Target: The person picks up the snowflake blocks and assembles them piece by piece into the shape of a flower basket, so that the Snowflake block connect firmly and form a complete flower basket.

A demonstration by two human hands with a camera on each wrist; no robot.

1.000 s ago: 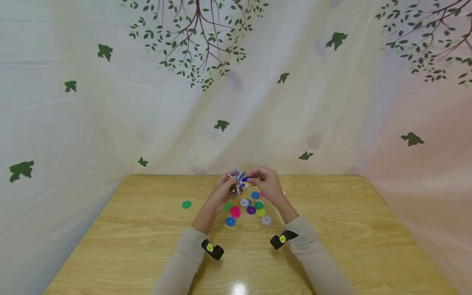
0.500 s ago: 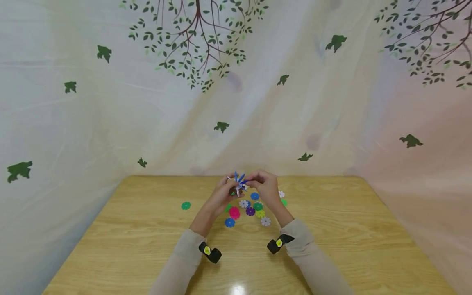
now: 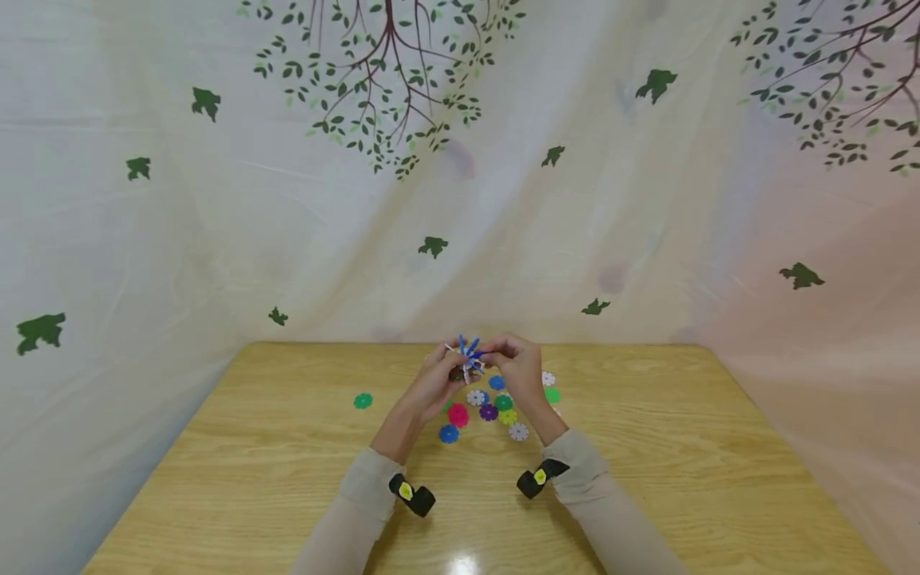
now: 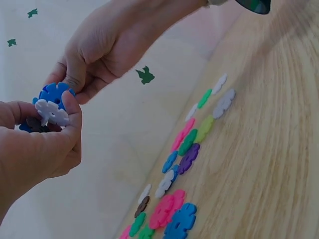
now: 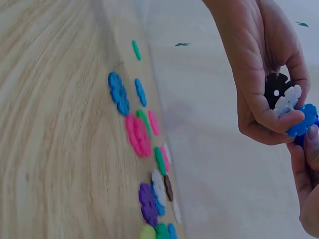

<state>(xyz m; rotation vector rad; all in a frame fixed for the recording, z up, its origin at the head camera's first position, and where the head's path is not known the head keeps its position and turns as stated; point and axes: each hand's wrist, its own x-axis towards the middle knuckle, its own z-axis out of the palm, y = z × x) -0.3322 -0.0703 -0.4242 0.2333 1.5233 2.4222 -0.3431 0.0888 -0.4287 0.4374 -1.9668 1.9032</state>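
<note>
Above the far part of the table, my left hand (image 3: 430, 383) holds a cluster of slotted snowflake discs (image 3: 467, 361) joined at angles. In the left wrist view the cluster shows a blue disc (image 4: 54, 92) and a white disc (image 4: 52, 113). A black disc (image 5: 273, 90) sits nearer the left palm in the right wrist view. My right hand (image 3: 522, 369) pinches a dark blue disc (image 5: 299, 141) between thumb and fingers, right against the cluster. Fingers hide part of that disc and of the joints.
Loose discs lie scattered on the wooden table (image 3: 287, 479) below the hands, among them a pink disc (image 3: 458, 414), a purple disc (image 3: 489, 412) and a white disc (image 3: 519, 432). A green disc (image 3: 362, 401) lies apart at the left. A patterned cloth (image 3: 323, 239) hangs behind the table.
The right hand has moved slightly down, bringing the dark blue disc closer in to the cluster. White and green discs beside the right wrist have come into view. The left hand stays nearly still.
</note>
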